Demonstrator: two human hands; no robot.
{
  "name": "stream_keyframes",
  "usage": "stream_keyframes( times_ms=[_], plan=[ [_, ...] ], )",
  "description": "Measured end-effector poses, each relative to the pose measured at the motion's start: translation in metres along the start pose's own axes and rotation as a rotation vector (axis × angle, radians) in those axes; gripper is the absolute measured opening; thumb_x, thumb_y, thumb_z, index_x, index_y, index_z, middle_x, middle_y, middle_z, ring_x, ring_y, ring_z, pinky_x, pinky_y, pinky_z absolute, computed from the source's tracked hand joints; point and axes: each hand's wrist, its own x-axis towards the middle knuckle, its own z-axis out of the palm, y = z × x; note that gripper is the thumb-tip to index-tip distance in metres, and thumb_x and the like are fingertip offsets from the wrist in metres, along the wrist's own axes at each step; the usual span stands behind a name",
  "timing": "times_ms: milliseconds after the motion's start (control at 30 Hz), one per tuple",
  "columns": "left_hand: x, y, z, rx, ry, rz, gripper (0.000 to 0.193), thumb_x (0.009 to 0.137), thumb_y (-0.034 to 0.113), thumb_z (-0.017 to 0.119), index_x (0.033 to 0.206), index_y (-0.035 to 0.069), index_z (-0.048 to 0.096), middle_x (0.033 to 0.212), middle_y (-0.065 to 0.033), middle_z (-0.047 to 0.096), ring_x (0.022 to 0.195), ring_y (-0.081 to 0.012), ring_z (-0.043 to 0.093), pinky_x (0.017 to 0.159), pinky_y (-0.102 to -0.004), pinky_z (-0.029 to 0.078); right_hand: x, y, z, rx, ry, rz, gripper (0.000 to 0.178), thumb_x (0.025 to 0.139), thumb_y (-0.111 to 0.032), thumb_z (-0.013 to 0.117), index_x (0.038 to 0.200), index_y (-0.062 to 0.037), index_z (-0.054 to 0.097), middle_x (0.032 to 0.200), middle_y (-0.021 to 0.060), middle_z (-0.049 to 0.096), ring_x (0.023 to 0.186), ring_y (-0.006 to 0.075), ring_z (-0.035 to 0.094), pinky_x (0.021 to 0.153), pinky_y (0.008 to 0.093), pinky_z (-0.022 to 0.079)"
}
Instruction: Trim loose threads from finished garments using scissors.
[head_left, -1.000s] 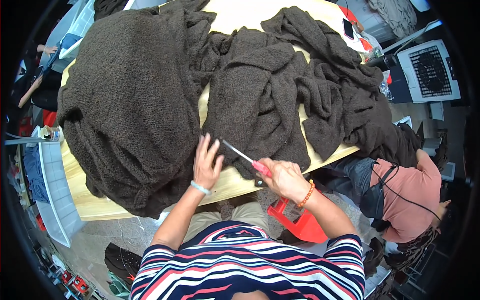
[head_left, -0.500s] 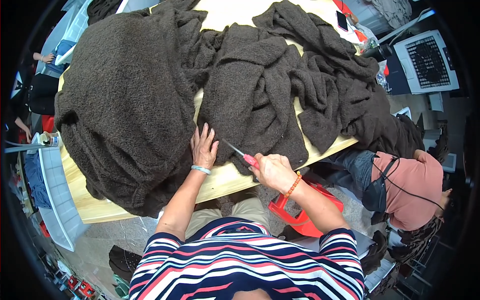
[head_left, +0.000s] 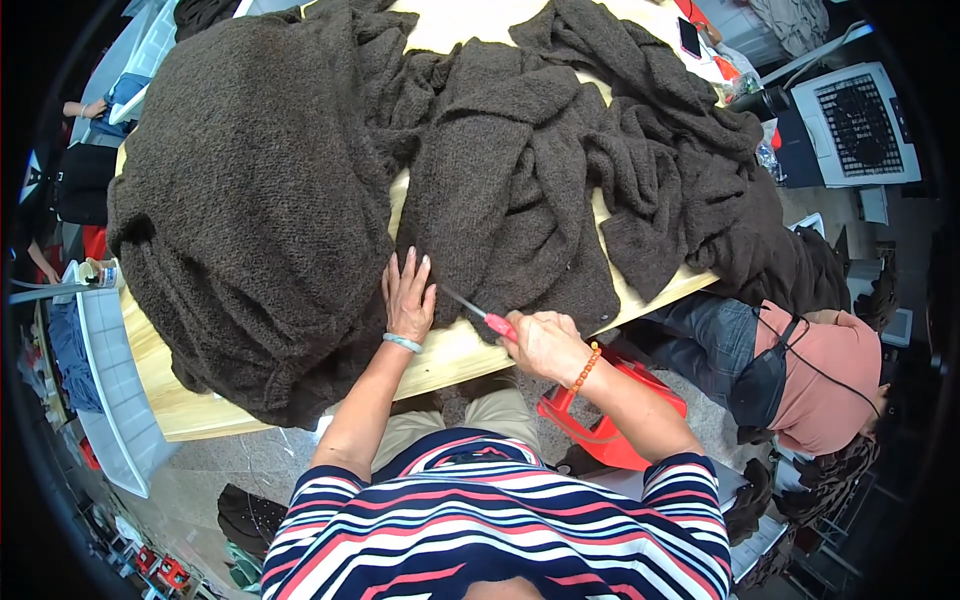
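Brown knit cloth under a flat left hand, a tool in the right hand

Our left fingers lie straight, gripping nothing, across the cloth near the edge of the table, perhaps to steady it. Our right fingers are curled round the tool's pink handle; its metal shaft slants toward the left hand, probably for close guidance. We cannot tell whether the tip touches the cloth, which lies rumpled between a brown heap and more brown folds. The table is pale wood, with a phone near its far right corner. Around us are a white bin at left, a red plastic object below the table edge and a person in a pink shirt at right.
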Motion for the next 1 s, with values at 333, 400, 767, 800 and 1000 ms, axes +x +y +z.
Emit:
stream_keyframes(
  times_ms=[333, 400, 767, 800, 1000],
  plan=[
    [-0.012, 0.048, -0.015, -0.007, -0.141, 0.179, 0.060, 0.084, 0.028, 0.069, 0.137, 0.010, 0.051, 0.152, -0.0141, 0.036, 0.144, -0.0400, 0.025, 0.113, -0.0644, 0.015, -0.004, 0.002, -0.013, 0.119, 0.069, 0.136, 0.027, 0.089, -0.029, 0.062, 0.106, -0.0071, 0.059, 0.079, 0.0212, 0.068, 0.077, 0.0397, 0.068, 0.070, 0.0486, 0.053],
    [-0.019, 0.048, -0.003, -0.037, -0.206, 0.156, 0.063, 0.083, 0.029, 0.069, 0.139, 0.009, 0.048, 0.151, -0.0139, 0.038, 0.143, -0.0366, 0.028, 0.115, -0.0613, 0.016, -0.006, 0.003, -0.009, 0.097, 0.041, 0.112, 0.027, 0.090, -0.029, 0.062, 0.108, -0.0090, 0.059, 0.078, 0.0217, 0.067, 0.078, 0.0405, 0.067, 0.070, 0.0498, 0.053],
    [-0.023, 0.045, 0.003, 0.007, -0.232, 0.177, 0.060, 0.085, 0.031, 0.067, 0.141, 0.019, 0.049, 0.155, -0.0066, 0.034, 0.144, -0.0361, 0.025, 0.114, -0.0634, 0.014, 0.056, -0.006, -0.016, -0.025, 0.268, -0.093, 0.018, 0.088, -0.023, 0.062, 0.091, -0.0056, 0.058, 0.066, 0.0180, 0.065, 0.065, 0.0366, 0.067, 0.060, 0.0462, 0.053],
    [-0.022, 0.047, 0.003, 0.002, -0.251, 0.178, 0.060, 0.085, 0.031, 0.067, 0.141, 0.018, 0.049, 0.155, -0.0067, 0.034, 0.144, -0.0362, 0.025, 0.114, -0.0635, 0.014, 0.072, -0.003, -0.020, -0.045, 0.367, -0.077, 0.019, 0.089, -0.024, 0.061, 0.090, -0.0055, 0.058, 0.066, 0.0180, 0.065, 0.066, 0.0367, 0.067, 0.061, 0.0474, 0.053],
    [-0.030, 0.042, 0.002, 0.012, -0.296, 0.212, 0.065, 0.082, 0.027, 0.070, 0.141, 0.014, 0.047, 0.155, -0.0114, 0.033, 0.145, -0.0399, 0.021, 0.114, -0.0649, 0.011, 0.088, 0.014, -0.023, -0.069, 0.393, -0.029, 0.021, 0.086, -0.024, 0.062, 0.082, -0.0033, 0.060, 0.070, 0.0183, 0.066, 0.065, 0.0363, 0.068, 0.058, 0.0448, 0.055]
  ],
)
